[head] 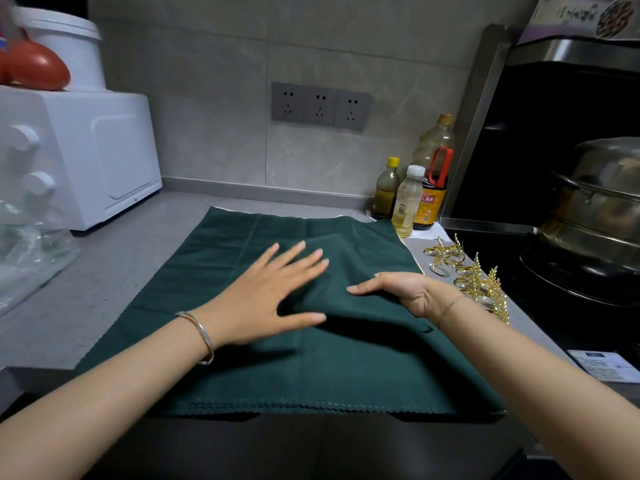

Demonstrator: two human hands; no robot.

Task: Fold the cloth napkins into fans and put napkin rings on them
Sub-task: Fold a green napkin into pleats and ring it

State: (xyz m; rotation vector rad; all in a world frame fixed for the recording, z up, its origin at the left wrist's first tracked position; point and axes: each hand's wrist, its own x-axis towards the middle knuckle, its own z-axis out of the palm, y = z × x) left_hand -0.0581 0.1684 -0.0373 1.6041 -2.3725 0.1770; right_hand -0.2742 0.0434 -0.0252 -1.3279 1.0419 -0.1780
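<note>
A dark green cloth napkin (225, 258) lies spread over the grey counter (104, 271), its scalloped near edge hanging at the counter's front. My left hand (273, 292) rests flat on the middle of the cloth with fingers spread and straight. To its right, my right hand (398, 292) grips a raised fold of the napkin, thumb on top and fingers tucked under the fabric, lifting a hump off the counter. Several gold napkin rings (464, 271) with leaf ornaments lie on the counter just right of the cloth, behind my right wrist.
A white microwave (97, 157) stands at the back left with a plastic bag (31, 251) in front of it. Three bottles (415, 195) stand at the back right. A steel pot (595, 216) sits on the black stove at the right. A white card (606, 365) lies near the counter's edge.
</note>
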